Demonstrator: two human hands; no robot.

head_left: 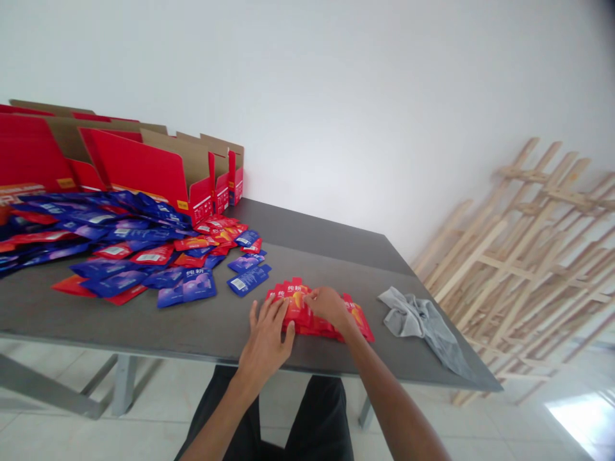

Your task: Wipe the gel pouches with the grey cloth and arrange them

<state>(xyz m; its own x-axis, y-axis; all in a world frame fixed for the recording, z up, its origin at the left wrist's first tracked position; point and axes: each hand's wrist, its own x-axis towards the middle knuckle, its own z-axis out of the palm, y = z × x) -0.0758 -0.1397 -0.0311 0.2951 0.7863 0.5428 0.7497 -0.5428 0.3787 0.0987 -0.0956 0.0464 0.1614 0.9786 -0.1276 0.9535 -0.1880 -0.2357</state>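
Several red pouches [298,311] with orange fruit pictures lie overlapped in a row near the table's front edge. My left hand [266,334] rests at the row's left end, its fingers stretched out over the pouches. Over the middle of the row, my right hand [330,306] has its thumb and forefinger pinched at the edge of a red pouch; its other fingers are curled and partly hidden. Further right, another red pouch [358,314] shows beyond my wrist. A loose blue pouch [249,280] lies just left of the row.
A large heap of blue and red pouches [120,240] covers the table's left side. Behind it stand open red cartons [139,163] against the wall. A grey cloth [417,317] lies on the right of the dark table [307,246]. Wooden frames [523,256] lean beyond the right edge.
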